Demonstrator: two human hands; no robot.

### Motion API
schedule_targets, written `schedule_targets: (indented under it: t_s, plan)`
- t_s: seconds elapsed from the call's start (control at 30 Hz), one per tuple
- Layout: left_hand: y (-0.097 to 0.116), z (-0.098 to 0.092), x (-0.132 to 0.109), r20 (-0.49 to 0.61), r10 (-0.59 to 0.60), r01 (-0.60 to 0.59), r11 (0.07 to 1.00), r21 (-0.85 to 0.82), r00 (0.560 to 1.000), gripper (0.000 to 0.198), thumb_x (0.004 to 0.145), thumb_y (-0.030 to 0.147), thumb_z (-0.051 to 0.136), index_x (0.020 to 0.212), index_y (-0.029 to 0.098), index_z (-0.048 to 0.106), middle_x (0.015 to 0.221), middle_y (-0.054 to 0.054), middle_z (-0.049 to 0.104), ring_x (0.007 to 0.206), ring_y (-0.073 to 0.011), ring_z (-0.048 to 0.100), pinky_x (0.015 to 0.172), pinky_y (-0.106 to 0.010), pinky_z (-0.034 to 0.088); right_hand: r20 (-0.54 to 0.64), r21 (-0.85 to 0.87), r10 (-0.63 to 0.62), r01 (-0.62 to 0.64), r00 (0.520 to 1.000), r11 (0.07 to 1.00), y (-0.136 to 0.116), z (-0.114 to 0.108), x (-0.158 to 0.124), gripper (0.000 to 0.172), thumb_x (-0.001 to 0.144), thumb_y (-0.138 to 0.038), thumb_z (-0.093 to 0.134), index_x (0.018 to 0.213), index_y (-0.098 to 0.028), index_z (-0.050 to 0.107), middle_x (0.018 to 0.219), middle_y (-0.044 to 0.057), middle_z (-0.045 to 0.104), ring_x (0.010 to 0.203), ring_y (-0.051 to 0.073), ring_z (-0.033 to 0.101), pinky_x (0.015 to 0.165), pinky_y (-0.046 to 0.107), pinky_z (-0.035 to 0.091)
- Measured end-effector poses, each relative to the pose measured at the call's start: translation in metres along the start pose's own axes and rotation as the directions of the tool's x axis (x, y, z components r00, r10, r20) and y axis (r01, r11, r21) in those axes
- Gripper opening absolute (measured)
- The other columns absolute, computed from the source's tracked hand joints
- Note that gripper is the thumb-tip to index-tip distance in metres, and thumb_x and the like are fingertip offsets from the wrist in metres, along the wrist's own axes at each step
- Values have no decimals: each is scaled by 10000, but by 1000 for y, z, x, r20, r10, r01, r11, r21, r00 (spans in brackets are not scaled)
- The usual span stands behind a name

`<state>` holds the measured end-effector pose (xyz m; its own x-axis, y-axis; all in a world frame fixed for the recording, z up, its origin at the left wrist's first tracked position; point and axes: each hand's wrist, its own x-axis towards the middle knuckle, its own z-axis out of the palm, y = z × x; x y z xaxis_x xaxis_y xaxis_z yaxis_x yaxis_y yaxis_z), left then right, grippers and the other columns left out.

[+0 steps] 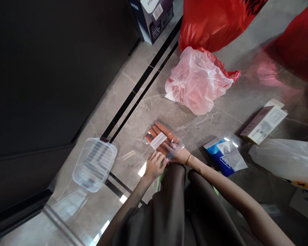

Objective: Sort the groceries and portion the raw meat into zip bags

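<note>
Clear plastic is pinched at its near edge by both hands: the left hand (154,166) and the right hand (179,155) meet on a zip bag (161,138), fingers drawn narrow and closed on its sealing strip. The zip bag lies flat on the grey stone floor (133,136), just ahead of the person's knees. It holds several orange-red sticks, sausages or carrots, I cannot tell which, and a white label strip crosses it.

Just right of the right hand lies a blue tissue pack (217,158) with a small clear bag (233,156) on it. Beyond that are a flat cardboard box (263,124) and a white plastic bag (284,159). Left of the hands, well apart, a clear plastic container (94,164) sits beside a dark cabinet (41,75). Farther out lie a crumpled pink plastic bag (196,82) and a red bag (213,20) behind it.
</note>
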<state>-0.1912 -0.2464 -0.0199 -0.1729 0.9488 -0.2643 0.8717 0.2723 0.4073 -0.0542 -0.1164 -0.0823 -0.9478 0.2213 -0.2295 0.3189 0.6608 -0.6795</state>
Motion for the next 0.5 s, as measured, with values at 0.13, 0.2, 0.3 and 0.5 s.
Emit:
schedule_targets:
  t_s: [0.13, 0.2, 0.3, 0.5]
  plan:
    - [-9, 24, 13, -176, -166, 159, 986, -52, 970, 515, 911, 366, 400, 1371, 135, 410, 1451, -158, 402, 1364, -286, 321, 1110, -486, 223, -65, 22, 207, -206, 976, 978, 14, 3, -15, 515, 928, -274, 428, 1434, -187, 385, 1221, 146, 613, 1026, 221, 630, 862, 318, 503]
    - [-13, 35, 19, -195, -171, 159, 985, -73, 966, 600, 910, 340, 368, 1453, 102, 273, 1526, -161, 276, 1429, -278, 198, 1155, -507, 114, -49, -25, 291, -293, 955, 956, 16, 4, -13, 469, 943, -288, 410, 1410, -241, 427, 1225, 111, 628, 959, 199, 659, 807, 276, 506]
    - [-20, 40, 19, -177, -150, 137, 987, -81, 973, 636, 889, 325, 382, 1474, 120, 238, 1540, -138, 255, 1443, -262, 166, 1176, -502, 42, -16, -125, 340, -340, 940, 932, 13, 3, -4, 433, 954, -324, 399, 1380, -291, 467, 1162, 89, 667, 903, 183, 669, 741, 240, 492]
    - [-30, 33, 8, -135, -166, 132, 965, -227, 977, 707, 850, 385, 501, 1460, 130, 249, 1535, -149, 258, 1443, -269, 165, 1173, -488, 156, 18, -275, 212, -199, 977, 941, 11, 2, -3, 468, 947, -212, 383, 1410, -260, 429, 1088, 125, 676, 962, 214, 624, 685, 258, 482]
